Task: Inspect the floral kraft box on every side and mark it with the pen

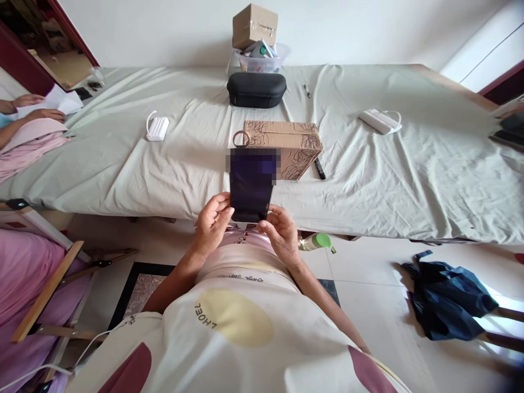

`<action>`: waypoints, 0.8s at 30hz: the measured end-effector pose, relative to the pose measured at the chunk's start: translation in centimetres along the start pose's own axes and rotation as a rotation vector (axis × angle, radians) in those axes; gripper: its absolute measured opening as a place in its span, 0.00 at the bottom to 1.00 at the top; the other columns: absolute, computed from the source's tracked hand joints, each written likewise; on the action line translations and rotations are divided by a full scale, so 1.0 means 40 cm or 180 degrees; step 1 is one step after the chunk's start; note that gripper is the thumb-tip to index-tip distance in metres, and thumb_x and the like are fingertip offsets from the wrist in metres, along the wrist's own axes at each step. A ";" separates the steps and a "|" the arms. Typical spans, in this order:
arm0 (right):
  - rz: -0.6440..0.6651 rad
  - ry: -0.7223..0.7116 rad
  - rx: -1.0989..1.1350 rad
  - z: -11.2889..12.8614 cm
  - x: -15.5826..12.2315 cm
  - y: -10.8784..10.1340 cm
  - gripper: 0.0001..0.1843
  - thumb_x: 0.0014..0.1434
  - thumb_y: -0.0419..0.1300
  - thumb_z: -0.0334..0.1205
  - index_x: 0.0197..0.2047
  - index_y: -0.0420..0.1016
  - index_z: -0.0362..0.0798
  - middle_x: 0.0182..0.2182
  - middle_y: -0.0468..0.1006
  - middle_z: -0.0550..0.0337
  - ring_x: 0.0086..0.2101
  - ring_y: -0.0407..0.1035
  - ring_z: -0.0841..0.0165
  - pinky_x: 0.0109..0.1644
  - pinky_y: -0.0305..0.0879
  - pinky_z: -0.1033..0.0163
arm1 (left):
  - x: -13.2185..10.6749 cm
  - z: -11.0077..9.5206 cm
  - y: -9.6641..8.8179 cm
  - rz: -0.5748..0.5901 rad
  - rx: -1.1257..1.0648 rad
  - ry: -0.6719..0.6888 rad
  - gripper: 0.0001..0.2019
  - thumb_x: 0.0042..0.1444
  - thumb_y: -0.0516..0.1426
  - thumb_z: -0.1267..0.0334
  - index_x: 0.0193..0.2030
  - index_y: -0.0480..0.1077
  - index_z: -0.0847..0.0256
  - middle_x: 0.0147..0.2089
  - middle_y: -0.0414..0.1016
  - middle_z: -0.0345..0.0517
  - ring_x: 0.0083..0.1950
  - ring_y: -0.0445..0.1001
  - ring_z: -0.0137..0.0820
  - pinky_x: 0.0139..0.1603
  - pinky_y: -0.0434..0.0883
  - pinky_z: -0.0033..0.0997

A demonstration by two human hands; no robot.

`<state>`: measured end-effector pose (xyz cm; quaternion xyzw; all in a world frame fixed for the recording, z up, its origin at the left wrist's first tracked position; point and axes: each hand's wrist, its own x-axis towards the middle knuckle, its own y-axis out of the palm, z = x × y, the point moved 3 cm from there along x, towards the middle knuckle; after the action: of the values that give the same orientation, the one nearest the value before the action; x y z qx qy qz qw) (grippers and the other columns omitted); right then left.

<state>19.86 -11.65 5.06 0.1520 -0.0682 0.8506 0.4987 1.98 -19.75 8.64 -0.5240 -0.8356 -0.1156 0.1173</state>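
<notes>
Both my hands hold a dark smartphone (250, 191) upright in front of me, just over the near edge of the table. My left hand (214, 222) grips its lower left side, thumb on the front. On the lower right edge, my right hand (281, 232) has its thumb at the bottom corner and its fingers curled behind. The screen looks dark, and its top is blurred by pixelation. Right behind the phone lies a cardboard box (282, 134) with dark scribbles. A roll of brown tape (241, 138) leans by the box's left end, partly hidden by the phone.
A pale cloth covers the table (196, 164). On it are a black case (256, 90), a white corded block (158, 129), another white block (380, 121) and a black marker (320, 168). Another person's hands (45, 113) hold papers at left. A green-capped bottle (316, 242) is below the edge.
</notes>
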 end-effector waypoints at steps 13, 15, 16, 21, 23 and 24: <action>-0.1816 -0.1592 -0.2126 -0.026 0.352 -0.268 0.23 0.71 0.58 0.57 0.62 0.73 0.56 0.58 0.73 0.50 0.60 0.69 0.54 0.67 0.67 0.39 | 0.250 0.178 -0.381 -0.1220 0.0775 -0.1326 0.19 0.45 0.65 0.60 0.44 0.76 0.65 0.33 0.79 0.42 0.30 0.75 0.28 0.28 0.70 0.23; -0.1817 -0.1559 -0.2334 -0.033 0.397 -0.281 0.23 0.71 0.58 0.58 0.60 0.75 0.55 0.60 0.71 0.48 0.61 0.68 0.53 0.68 0.66 0.39 | 0.263 0.183 -0.398 -0.1208 0.0937 -0.1465 0.17 0.48 0.64 0.62 0.45 0.76 0.66 0.30 0.76 0.39 0.27 0.72 0.26 0.26 0.69 0.22; -0.1806 -0.1507 -0.2390 -0.040 0.412 -0.282 0.22 0.70 0.58 0.59 0.58 0.76 0.55 0.60 0.71 0.48 0.61 0.69 0.53 0.68 0.67 0.40 | 0.266 0.185 -0.405 -0.1201 0.1061 -0.1511 0.16 0.49 0.64 0.63 0.45 0.76 0.66 0.29 0.75 0.39 0.27 0.71 0.26 0.26 0.70 0.22; -0.1647 -0.1175 -0.2320 -0.069 0.424 -0.265 0.20 0.71 0.56 0.56 0.57 0.76 0.54 0.53 0.77 0.49 0.52 0.74 0.56 0.60 0.74 0.46 | 0.270 0.183 -0.433 -0.0963 0.2272 -0.1471 0.14 0.57 0.61 0.66 0.50 0.78 0.64 0.42 0.84 0.50 0.38 0.80 0.34 0.36 0.78 0.30; -0.1621 -0.1109 -0.2309 -0.069 0.413 -0.262 0.20 0.70 0.56 0.55 0.58 0.76 0.54 0.53 0.78 0.49 0.51 0.75 0.57 0.57 0.75 0.47 | 0.271 0.169 -0.436 -0.0794 0.2973 -0.1304 0.13 0.59 0.59 0.67 0.50 0.79 0.62 0.49 0.85 0.56 0.50 0.83 0.43 0.50 0.80 0.40; -0.1613 -0.1097 -0.2319 -0.068 0.408 -0.263 0.20 0.70 0.57 0.55 0.58 0.76 0.54 0.54 0.78 0.49 0.51 0.75 0.57 0.56 0.76 0.48 | 0.274 0.159 -0.432 -0.0746 0.3317 -0.1168 0.13 0.60 0.59 0.67 0.50 0.79 0.62 0.52 0.84 0.59 0.56 0.82 0.47 0.57 0.78 0.45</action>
<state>21.02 7.78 7.44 0.1179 -0.4046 0.5853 0.6927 -18.71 -15.77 4.87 -0.3120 -0.8416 0.3930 0.1997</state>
